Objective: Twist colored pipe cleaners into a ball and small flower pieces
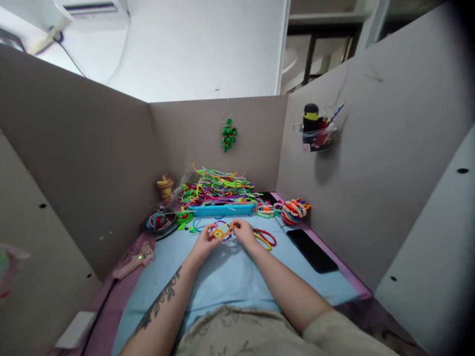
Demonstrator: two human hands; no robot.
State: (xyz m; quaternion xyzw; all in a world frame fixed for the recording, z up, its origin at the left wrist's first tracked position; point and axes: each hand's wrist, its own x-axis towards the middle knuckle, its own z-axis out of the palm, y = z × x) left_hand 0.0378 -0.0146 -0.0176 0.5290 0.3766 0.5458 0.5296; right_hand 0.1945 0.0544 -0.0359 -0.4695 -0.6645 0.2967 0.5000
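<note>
My left hand [205, 241] is closed, thumb and fingers pinching a yellow-orange pipe cleaner piece [218, 233] bent into a rounded shape. Across from it, my right hand [243, 232] is also closed, with its fingertips on the orange end of the same piece. Both hands are just above the blue cloth, in front of the tray. Purple and blue pipe cleaner loops show behind and below the piece, partly covered by it. A red pipe cleaner loop [270, 236] and a yellow one [264, 242] lie beside my right wrist.
A blue tray [222, 210] heaped with colourful pipe cleaners [222, 185] stands at the back. To the left are a dark bowl [174, 228] and a pink glue gun [135, 261]. A phone [311, 251] and a striped pipe cleaner figure [293, 212] lie to the right. Grey partitions enclose the desk.
</note>
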